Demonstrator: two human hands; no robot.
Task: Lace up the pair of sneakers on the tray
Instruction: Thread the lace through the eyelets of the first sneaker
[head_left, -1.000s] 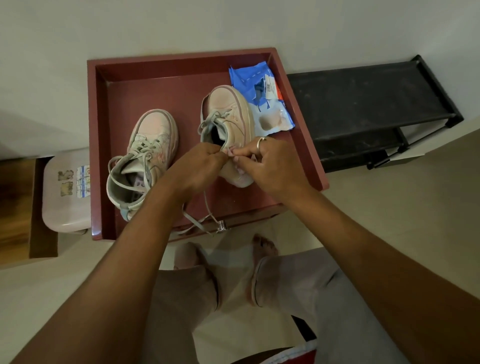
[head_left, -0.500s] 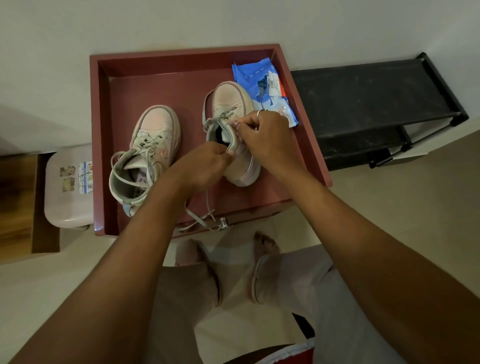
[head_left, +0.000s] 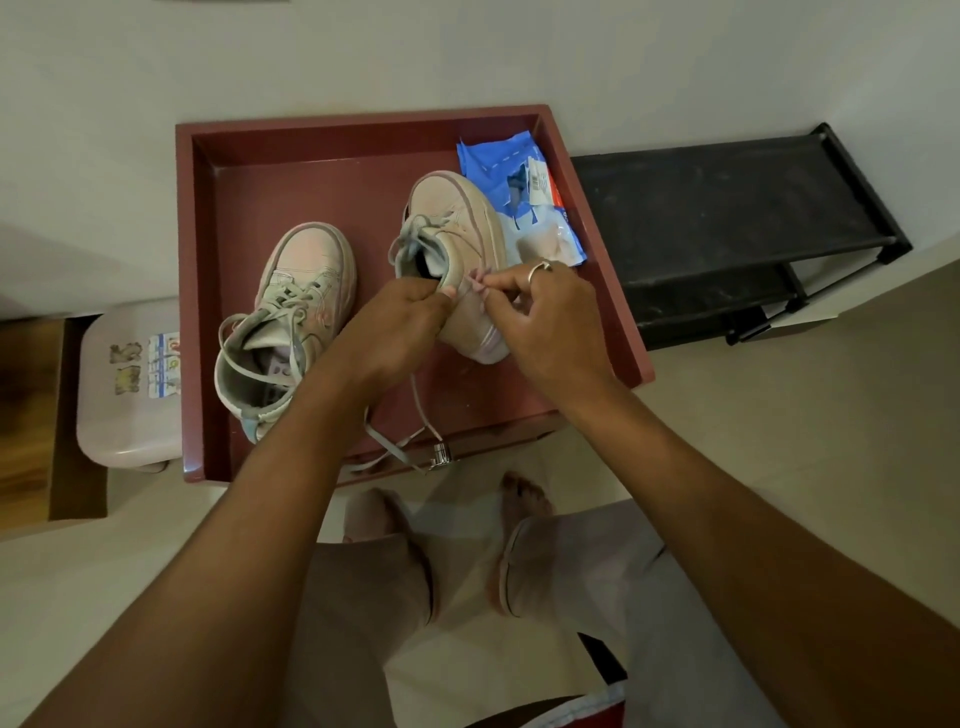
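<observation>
A pale stool (head_left: 130, 384) with stickers on its top stands just left of the tray (head_left: 322, 132), touching or nearly touching its left wall. In the tray's left half the left sneaker (head_left: 306, 280) sits upright, toe toward the far wall, its grey lace threaded up the front and looped loosely round the collar. The left hand (head_left: 395, 327) reaches over the tray's near edge toward the middle, fingers curled round the collar of the right sneaker (head_left: 457, 228), which lies in the tray's right half, tipped so its opening faces left and its sole faces right. A loose lace (head_left: 420, 410) drops from under the hands and trails across the tray floor to the near wall, ending beside a small metal clasp (head_left: 441, 454) there. The right hand (head_left: 550, 322) (a ring (head_left: 540, 267) shows on one finger) comes in over the tray's near right corner, thumb and forefinger pinching a lace end against the right sneaker's side, touching the left hand's fingertips. A torn blue packet (head_left: 498, 161) lies in the tray's far right corner, partly under the right sneaker's toe. A black rack (head_left: 727, 208) stands just right of the tray.
</observation>
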